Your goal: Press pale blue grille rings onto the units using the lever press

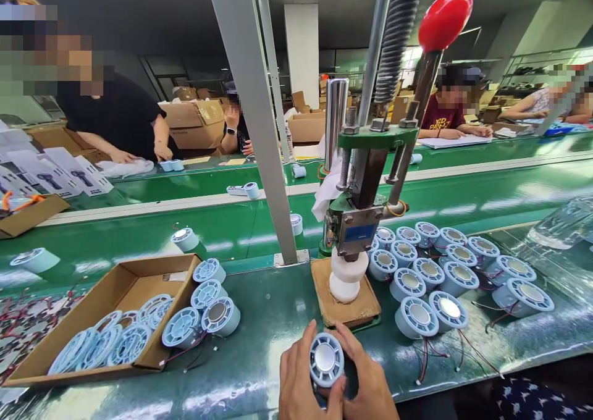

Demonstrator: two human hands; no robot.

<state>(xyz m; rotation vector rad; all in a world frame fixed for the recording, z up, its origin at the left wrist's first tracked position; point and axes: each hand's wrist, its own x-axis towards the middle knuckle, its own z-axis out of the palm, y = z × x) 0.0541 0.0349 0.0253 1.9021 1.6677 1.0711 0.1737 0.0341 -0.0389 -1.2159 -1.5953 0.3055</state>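
Note:
Both hands hold one light-blue round motor housing [326, 359] with a spoked rim and a silver disc in its middle, face up near the table's front edge. My left hand [299, 377] grips its left side, and my right hand [365, 377] wraps its right side, thumb at the lower rim. Just beyond them stands a hand press [361, 228] with a red knob [445, 18] on its lever. Its white plastic die [345, 275] sits over a wooden base [324, 296]. The housing's underside is hidden by my fingers.
Several finished-looking blue housings [419, 315] with trailing wires stand right of the press. At left, a cardboard tray [125, 272] holds blue spoked rings [132, 344], with several housings [220, 315] beside it. A green conveyor [241, 235] and a grey post [259, 123] lie beyond; people work across it.

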